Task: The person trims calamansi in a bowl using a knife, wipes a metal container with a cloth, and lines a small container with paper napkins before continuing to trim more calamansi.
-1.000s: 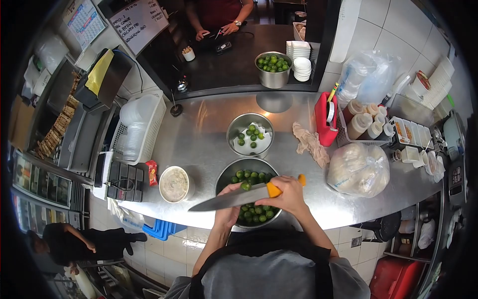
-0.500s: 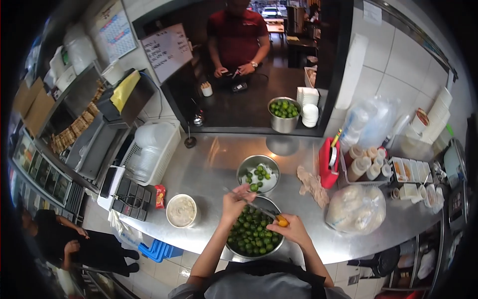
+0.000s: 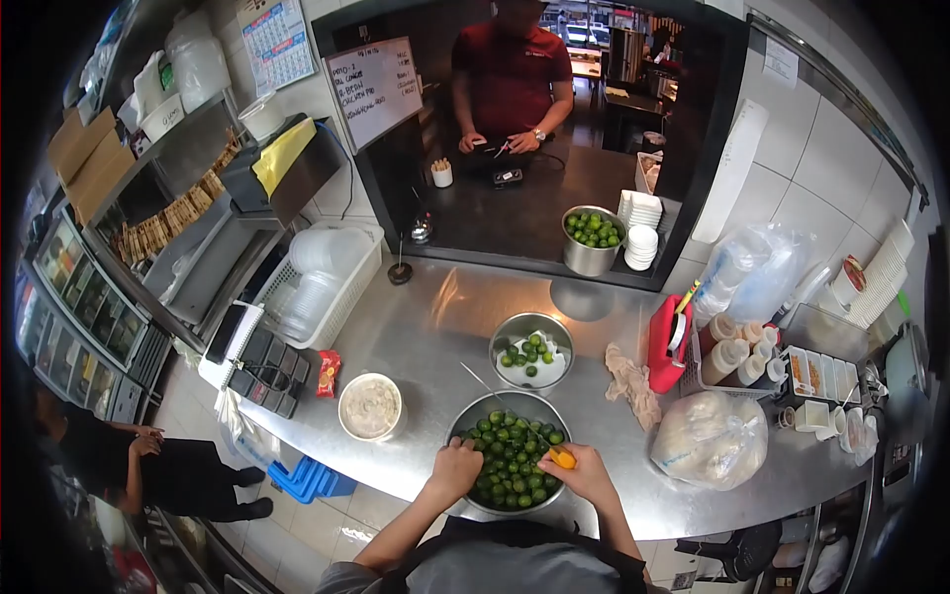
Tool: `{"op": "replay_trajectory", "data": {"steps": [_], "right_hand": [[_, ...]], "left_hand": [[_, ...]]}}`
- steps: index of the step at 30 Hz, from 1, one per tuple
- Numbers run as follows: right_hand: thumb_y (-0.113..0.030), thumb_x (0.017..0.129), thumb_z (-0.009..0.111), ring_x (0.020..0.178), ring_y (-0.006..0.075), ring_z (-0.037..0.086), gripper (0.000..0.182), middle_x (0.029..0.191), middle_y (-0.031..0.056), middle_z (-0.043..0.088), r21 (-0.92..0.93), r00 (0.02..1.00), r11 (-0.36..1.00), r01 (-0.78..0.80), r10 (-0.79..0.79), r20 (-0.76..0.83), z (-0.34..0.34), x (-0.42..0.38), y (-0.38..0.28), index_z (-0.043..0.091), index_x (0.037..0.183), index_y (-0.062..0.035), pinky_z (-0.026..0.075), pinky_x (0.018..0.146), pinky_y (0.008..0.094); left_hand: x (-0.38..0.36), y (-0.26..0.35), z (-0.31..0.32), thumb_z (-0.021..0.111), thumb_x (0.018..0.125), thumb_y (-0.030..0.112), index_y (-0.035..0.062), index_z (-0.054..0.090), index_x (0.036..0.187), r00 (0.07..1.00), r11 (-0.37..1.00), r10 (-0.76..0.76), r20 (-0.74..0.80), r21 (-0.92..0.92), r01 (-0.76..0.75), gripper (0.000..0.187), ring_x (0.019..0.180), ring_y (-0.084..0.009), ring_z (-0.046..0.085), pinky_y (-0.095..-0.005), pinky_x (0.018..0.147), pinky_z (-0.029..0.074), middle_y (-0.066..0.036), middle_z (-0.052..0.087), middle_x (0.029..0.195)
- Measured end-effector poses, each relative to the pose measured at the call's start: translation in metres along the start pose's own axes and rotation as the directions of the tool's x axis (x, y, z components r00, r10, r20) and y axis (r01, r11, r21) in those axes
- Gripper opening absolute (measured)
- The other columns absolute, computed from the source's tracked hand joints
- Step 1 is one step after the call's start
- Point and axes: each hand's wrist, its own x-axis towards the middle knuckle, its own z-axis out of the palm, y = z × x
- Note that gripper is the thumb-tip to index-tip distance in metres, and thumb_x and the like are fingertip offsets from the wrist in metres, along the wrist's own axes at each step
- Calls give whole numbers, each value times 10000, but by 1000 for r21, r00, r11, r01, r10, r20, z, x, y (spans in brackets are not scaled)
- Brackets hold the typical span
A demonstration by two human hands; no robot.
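Note:
A large metal bowl (image 3: 463, 424) full of small green citrus fruits (image 3: 508, 457) stands at the front edge of the counter. My left hand (image 3: 456, 469) is closed at the bowl's left rim; what its fingers hold, if anything, is hidden. At the right rim my right hand (image 3: 584, 469) grips a yellow-orange handle (image 3: 562, 457), whose thin tool reaches over the fruits. Just behind stands a smaller metal bowl (image 3: 500, 333) with several green fruits on white paper. A thin metal utensil (image 3: 482, 380) leans on the large bowl's back rim.
On the counter (image 3: 426, 342) stand a round tub (image 3: 371, 407), a red packet (image 3: 328, 373), a crumpled cloth (image 3: 629, 384), a plastic bag (image 3: 709, 442) and a basket of bottles (image 3: 732, 368). Beyond the hatch is a person in red (image 3: 512, 84); another person in black (image 3: 188, 475) stands left.
My left hand has moved from above the smaller bowl down to the left rim of the large bowl and closed. The camera view has shifted, and one more utensil end shows clearly.

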Motion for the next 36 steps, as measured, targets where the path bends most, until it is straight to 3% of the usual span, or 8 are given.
{"op": "replay_trajectory", "data": {"steps": [2,5,10,16,28,31,34,36], "right_hand": [[-214,772,714,672,114,609,244,746,67,665,5,1000,1000,19,-19,1,4,0,2,643,836,10,474,637,259],[-296,761,708,724,261,660,334,780,132,670,3,999,1000,-9,9,36,3,1,0,642,890,5,490,664,323],[-302,768,702,724,260,659,329,780,128,670,-13,1000,1000,-10,10,16,3,0,-6,640,881,1,490,667,327],[-308,773,696,726,267,658,341,787,126,670,1,1000,1000,13,-13,-5,2,-2,-6,630,887,6,491,672,331],[-314,774,697,732,268,657,364,787,141,668,-36,1000,999,2,-2,1,2,-5,-4,630,905,18,492,673,333],[-311,767,703,731,269,656,361,786,143,667,-12,1000,1000,1,-1,-3,2,-5,-4,630,898,17,491,672,333],[-303,755,715,719,252,655,355,771,138,662,0,1000,1000,7,-7,-17,2,-2,3,629,886,15,489,669,328],[-296,746,724,708,232,652,351,758,131,657,9,999,1000,28,-28,-21,2,-1,4,628,879,13,486,664,322]], "left_hand": [[-2,-4,7,578,697,98,44,661,676,999,998,-30,-26,-48,29,102,865,-276,615,-362,622,540,-117,623,855],[-2,-7,4,577,699,92,41,650,660,996,994,-83,-45,-79,80,97,753,-287,641,-370,599,539,-128,620,843],[5,-4,5,571,718,86,57,631,661,996,997,-76,-50,-25,75,88,638,-273,643,-366,581,520,-133,613,809],[2,-1,9,548,746,70,56,594,817,996,997,-81,-42,-15,81,85,646,-267,643,-402,631,478,-129,595,766],[2,-5,6,674,694,198,89,510,897,1000,997,7,-12,71,-6,283,707,-245,648,-396,642,456,-78,637,658],[5,-9,-1,780,603,287,83,455,1048,992,999,-19,125,34,15,587,764,-267,647,-399,649,477,-95,636,724],[1,-13,-12,761,639,251,86,484,1028,996,995,-44,80,-83,51,505,785,-304,646,-397,653,489,-109,645,743],[-2,-7,-44,741,688,169,61,520,1034,999,909,-49,0,-415,45,425,800,-274,652,-362,678,506,-102,647,807]]}}
